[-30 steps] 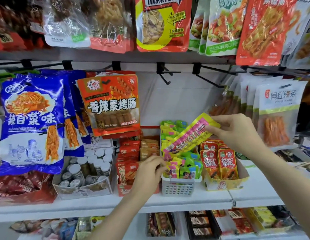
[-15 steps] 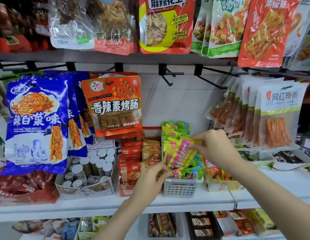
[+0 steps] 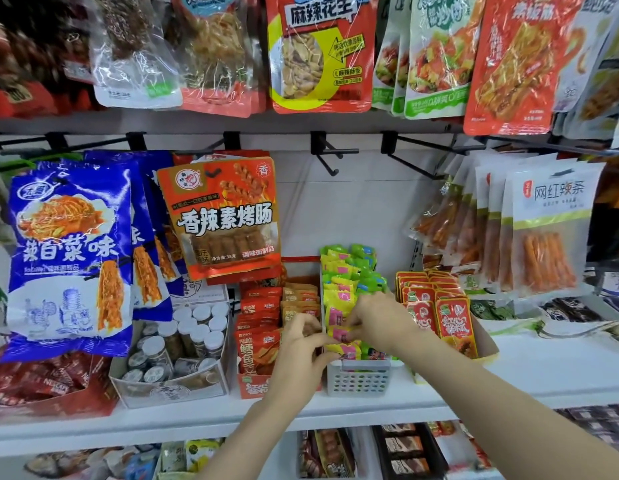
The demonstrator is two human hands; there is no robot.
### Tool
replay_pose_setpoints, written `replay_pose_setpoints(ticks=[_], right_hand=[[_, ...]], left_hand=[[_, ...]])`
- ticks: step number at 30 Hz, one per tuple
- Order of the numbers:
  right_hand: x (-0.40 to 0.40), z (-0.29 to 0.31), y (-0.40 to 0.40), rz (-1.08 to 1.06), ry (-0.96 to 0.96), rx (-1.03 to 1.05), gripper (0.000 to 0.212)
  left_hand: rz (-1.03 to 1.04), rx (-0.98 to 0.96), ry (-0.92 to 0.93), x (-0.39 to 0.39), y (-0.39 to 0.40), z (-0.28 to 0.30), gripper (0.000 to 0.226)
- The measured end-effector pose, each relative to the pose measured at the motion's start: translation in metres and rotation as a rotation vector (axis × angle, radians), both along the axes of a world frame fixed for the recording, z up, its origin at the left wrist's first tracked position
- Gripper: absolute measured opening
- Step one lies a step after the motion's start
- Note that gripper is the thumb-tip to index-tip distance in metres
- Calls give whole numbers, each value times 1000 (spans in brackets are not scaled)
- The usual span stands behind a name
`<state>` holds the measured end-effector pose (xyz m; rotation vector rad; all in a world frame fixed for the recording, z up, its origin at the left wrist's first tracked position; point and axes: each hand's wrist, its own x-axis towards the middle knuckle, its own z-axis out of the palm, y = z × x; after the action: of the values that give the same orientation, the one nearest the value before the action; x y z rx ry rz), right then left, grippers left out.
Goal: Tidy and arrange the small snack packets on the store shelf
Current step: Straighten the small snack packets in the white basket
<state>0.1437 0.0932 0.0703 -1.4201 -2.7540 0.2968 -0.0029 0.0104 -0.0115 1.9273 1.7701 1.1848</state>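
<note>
Right grip: the right hand [image 3: 377, 320] reaches into the white basket [image 3: 360, 379], fingers curled, pinching a yellow-pink packet [image 3: 337, 317] near the front of the row.
Left grip: the left hand [image 3: 301, 348] is at the basket's left front corner, fingertips closed on the edge of a front yellow-pink packet [image 3: 346, 349].
Packets: yellow-pink ones stand in a row down the basket's left side, green ones [image 3: 367, 268] beside them on the right; those near the hands lean unevenly.
Basket: on the white shelf [image 3: 509, 382], between two boxes, touching or just beside each.
Left of basket: an orange box [image 3: 256, 386] of red and tan sachets; further left, a carton of small white-capped jars [image 3: 183, 337].
Right of basket: a yellow box of red packets [image 3: 443, 313], upright in rows.
Above: blue bags [image 3: 69, 251] and an orange bag [image 3: 225, 216] hang from hooks at left, pale bags of orange sticks [image 3: 547, 230] at right; two hooks over the basket carry nothing.
</note>
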Motion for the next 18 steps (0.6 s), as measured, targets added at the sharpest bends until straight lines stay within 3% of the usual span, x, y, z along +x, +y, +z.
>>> replay_pose_setpoints(ticks=[3, 6, 11, 18], right_hand=[[10, 8, 6, 4, 133, -124, 20], [27, 18, 15, -42, 204, -10, 14], [21, 8, 13, 2, 78, 39, 22], [1, -6, 14, -25, -13, 180, 13]], left_hand=[[-104, 19, 26, -6, 2, 2, 8], [-142, -2, 31, -8, 5, 2, 11], [-145, 32, 64, -8, 6, -4, 12], [-176, 18, 64, -9, 7, -7, 9]])
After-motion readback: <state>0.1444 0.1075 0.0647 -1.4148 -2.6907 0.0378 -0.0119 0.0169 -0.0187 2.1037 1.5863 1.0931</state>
